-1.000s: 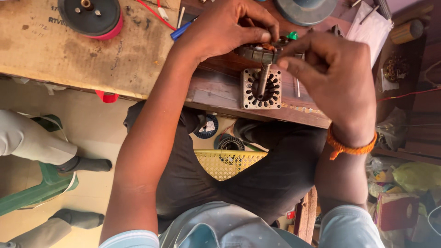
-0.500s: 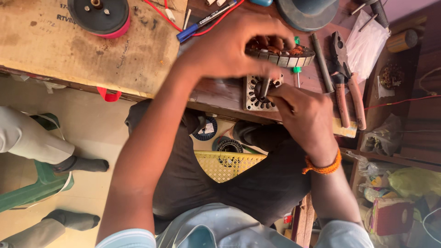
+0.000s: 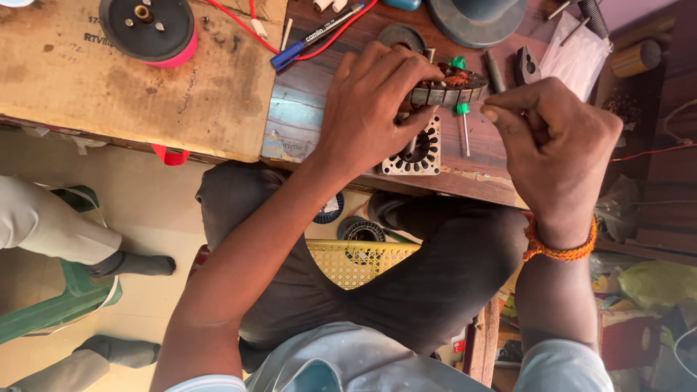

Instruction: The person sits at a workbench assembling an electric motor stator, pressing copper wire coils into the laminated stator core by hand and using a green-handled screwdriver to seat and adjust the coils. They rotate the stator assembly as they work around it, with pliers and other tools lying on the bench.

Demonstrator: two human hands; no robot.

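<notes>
right hand (image 3: 555, 152): off stator core (image 3: 417, 150) | lifted clear, fist closed

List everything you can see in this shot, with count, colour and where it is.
stator: one, grey with copper windings, under the left hand's fingers
square core: one, silver, bench edge below the stator
screwdriver: one, green handle, right of the core
pen: one, blue and black, bench top
disc: one, black on red, on the board
board: one, tan, left of bench
basket: one, yellow, on the floor under the bench
stool: one, green, lower left
wristband: one, orange, right wrist
left hand: on the stator
right hand: closed, held over the bench
</notes>
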